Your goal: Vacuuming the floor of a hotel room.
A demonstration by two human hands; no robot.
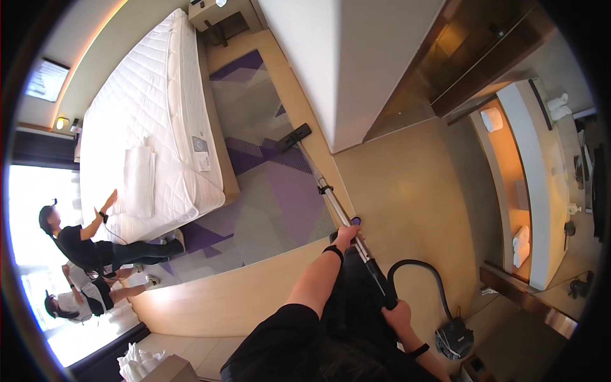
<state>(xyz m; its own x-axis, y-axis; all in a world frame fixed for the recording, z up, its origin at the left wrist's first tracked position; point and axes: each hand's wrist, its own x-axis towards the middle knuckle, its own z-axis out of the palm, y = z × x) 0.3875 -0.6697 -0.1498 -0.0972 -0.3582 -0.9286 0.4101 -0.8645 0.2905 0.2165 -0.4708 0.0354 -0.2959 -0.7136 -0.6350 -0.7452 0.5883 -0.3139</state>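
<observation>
My left hand grips the metal wand of a vacuum cleaner around its middle. Lower in the view, my right hand is closed on the black handle at the wand's upper end. The wand slants away from me to a flat black floor head, which lies at the edge of a purple and grey patterned carpet. From the handle a black hose curves to the dark canister on the floor at my right.
A white mattress on a bed base bears folded white linen. Two people stand by its near end, one in black, one in white. A wall corner juts close to the wand. Lit shelves hold towels at right.
</observation>
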